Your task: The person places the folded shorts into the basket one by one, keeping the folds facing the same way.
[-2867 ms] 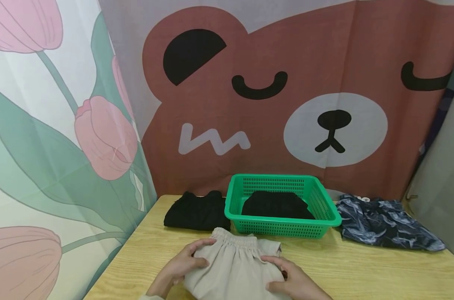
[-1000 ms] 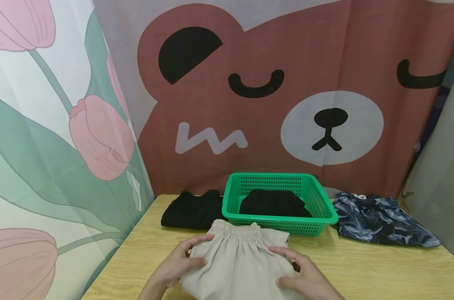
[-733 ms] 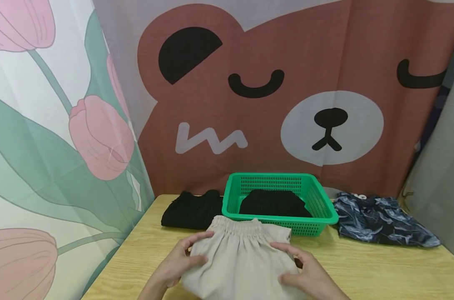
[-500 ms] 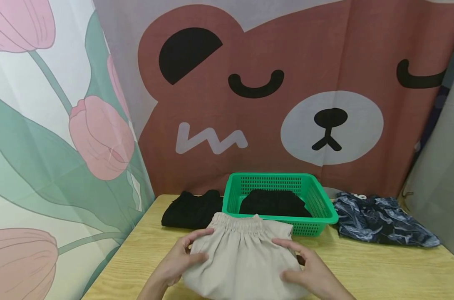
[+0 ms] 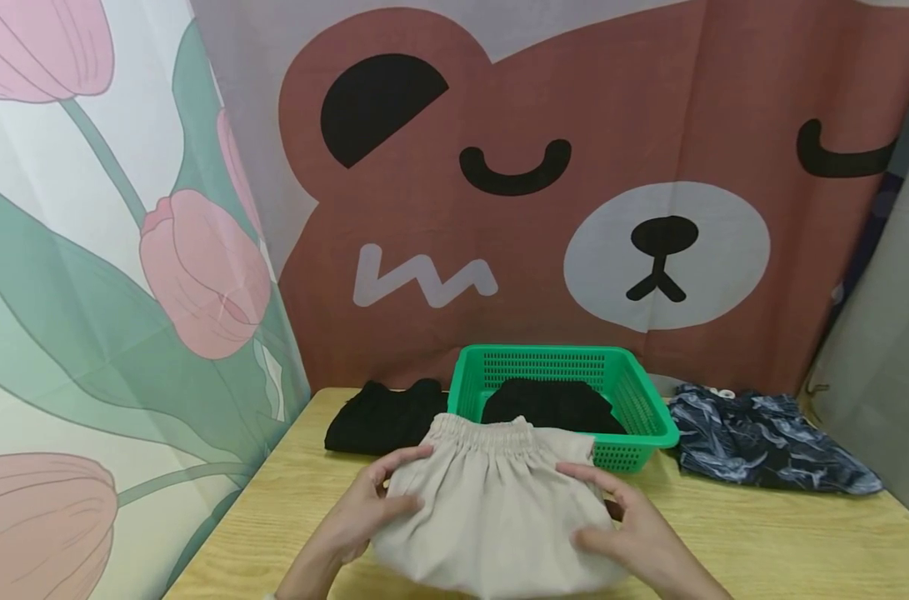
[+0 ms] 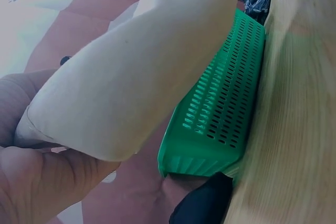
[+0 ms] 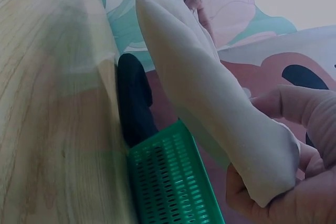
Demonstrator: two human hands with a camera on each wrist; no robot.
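Folded beige pants (image 5: 491, 508) with a gathered elastic waistband are held up between both hands in the head view. The left hand (image 5: 367, 508) pinches their left side, thumb on the front. At the right side, the right hand (image 5: 634, 521) grips them the same way, its other fingers hidden behind the cloth. Both wrist views show the pants (image 6: 131, 66) raised off the table, with a gap beneath. Their waistband overlaps the front rim of a green perforated basket (image 5: 649, 429) in the head view. Inside that basket lies a folded black garment (image 5: 551, 404).
Left of the basket, another folded black garment (image 5: 387, 417) lies on the wooden table (image 5: 784, 542). Dark blue patterned shorts (image 5: 769, 442) lie to its right. Behind the table hangs a bear-print curtain (image 5: 424, 217), with a tulip-print one (image 5: 64, 275) at the left.
Both hands have raised the beige pants and moved them forward towards the basket, so the waistband now covers part of its front rim. The basket and the other clothes stay put.
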